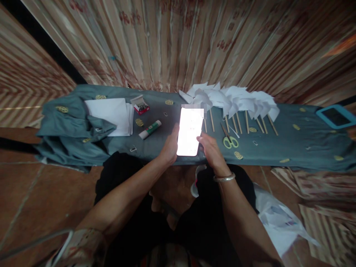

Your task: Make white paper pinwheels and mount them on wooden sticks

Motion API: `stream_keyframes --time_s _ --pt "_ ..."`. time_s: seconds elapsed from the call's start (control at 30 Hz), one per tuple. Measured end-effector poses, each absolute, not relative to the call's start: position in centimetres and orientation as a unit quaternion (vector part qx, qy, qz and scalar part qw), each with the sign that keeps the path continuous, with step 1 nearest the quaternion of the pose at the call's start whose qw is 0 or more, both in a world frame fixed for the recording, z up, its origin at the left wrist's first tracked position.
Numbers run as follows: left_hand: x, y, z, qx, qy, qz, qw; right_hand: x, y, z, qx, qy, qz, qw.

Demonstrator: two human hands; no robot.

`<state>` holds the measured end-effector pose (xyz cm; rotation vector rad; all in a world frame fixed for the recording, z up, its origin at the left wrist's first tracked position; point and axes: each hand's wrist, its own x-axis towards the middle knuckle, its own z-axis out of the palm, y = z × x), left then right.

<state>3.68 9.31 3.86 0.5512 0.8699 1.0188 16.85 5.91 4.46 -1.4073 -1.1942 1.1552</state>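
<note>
A smartphone (pixel 190 131) with a glaring white screen is held upright over the near edge of the cloth. My left hand (pixel 171 146) grips its left side, the fingers mostly hidden behind it. On the other side my right hand (pixel 210 149) holds the lower right edge, thumb at the screen's rim. Beyond and to the right lies a row of white paper pinwheels (pixel 233 99) on wooden sticks. Green-handled scissors (pixel 229 141) rest just right of my right hand. To the left of the phone are a glue stick (pixel 150 129) and a small open red box (pixel 141 105).
A stack of white paper (pixel 111 113) lies at the left, partly under a fold of the grey-green cloth (pixel 286 144). At the far right is a blue-framed tablet-like object (pixel 336 115). A pleated curtain (pixel 167 48) hangs behind. A white plastic bag (pixel 280 217) sits low on the right.
</note>
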Motion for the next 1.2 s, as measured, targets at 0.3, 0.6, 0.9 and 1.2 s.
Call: stream_keyframes --time_s 0.3,0.6,0.9,1.2 --pt "3.61 9.26 3.43 0.264 0.396 0.465 0.746 16.77 5.84 4.47 -0.563 -0.495 0.47 0.467" --pt "3.64 9.19 3.22 0.262 0.4 0.466 0.744 16.97 5.85 4.57 -0.576 -0.511 0.45 0.452" --pt "3.69 9.25 2.99 0.261 0.399 0.468 0.744 16.81 5.65 4.81 -0.582 -0.506 0.458 0.442" --pt "3.36 8.83 3.55 0.299 0.405 0.479 0.719 16.66 5.46 4.86 -0.577 -0.512 0.454 0.446"
